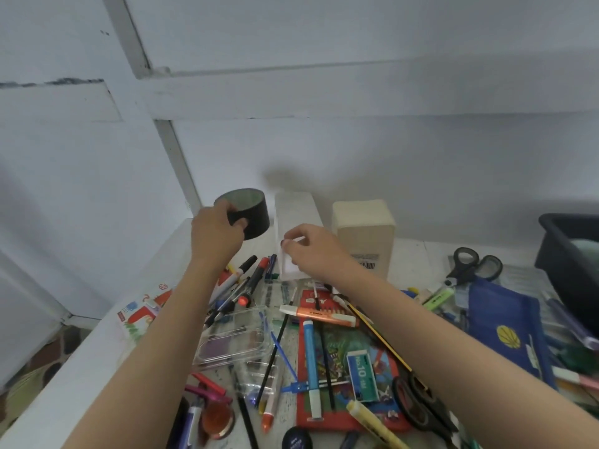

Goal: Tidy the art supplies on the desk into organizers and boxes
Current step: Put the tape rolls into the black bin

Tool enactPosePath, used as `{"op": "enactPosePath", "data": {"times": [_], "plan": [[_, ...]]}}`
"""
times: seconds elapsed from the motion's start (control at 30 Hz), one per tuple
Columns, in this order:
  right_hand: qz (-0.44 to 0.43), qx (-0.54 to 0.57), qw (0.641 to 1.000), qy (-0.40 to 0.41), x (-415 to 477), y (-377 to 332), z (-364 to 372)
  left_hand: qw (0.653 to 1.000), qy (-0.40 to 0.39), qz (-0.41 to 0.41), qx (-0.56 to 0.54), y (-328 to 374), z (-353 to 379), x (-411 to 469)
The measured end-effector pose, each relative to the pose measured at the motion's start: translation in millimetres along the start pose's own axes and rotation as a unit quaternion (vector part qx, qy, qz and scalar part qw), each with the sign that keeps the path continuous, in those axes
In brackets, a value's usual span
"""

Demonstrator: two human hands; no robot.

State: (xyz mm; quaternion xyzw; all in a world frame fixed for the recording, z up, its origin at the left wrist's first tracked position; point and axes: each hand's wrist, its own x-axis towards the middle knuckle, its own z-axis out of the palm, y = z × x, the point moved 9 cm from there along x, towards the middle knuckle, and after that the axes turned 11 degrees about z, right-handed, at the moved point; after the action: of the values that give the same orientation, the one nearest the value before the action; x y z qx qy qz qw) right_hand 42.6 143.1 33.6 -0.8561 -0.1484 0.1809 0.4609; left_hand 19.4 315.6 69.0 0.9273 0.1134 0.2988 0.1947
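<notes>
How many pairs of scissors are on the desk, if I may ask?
2: far scissors at the back right, near scissors by the right forearm; clutter may hide more.

Two scissors (pixel 459 270) (pixel 421 406), one tape roll (pixel 254 218)

One wide-angle head-worn cam sits close above the near edge of the desk (pixel 411 254), facing fwd & down across its top twd the cream box (pixel 364 228) & wall (pixel 421 157) at the desk's back.

Soft diffuse light, cool bluish cast, medium bright. Faint blurry shadow on wall (pixel 291 176) above tape roll (pixel 251 212). Wide-angle bending: wall beams (pixel 175 157) bow, counter (pixel 94 351) edge stretched. Overall soft focus.
</notes>
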Motion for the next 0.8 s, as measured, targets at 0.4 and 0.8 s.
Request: {"op": "enactPosePath", "data": {"times": [0.4, 0.8], "plan": [[0.074, 0.236, 0.967, 0.061, -30.4, 17.6, -124.8, 0.985, 0.017, 0.134, -0.108, 152.1, -28.1, -19.5], [0.124, 0.178, 0.964, 0.151, -108.9, 126.3, -283.0, 0.934, -0.084, 0.280, -0.206, 337.8, 58.8, -71.7]]}}
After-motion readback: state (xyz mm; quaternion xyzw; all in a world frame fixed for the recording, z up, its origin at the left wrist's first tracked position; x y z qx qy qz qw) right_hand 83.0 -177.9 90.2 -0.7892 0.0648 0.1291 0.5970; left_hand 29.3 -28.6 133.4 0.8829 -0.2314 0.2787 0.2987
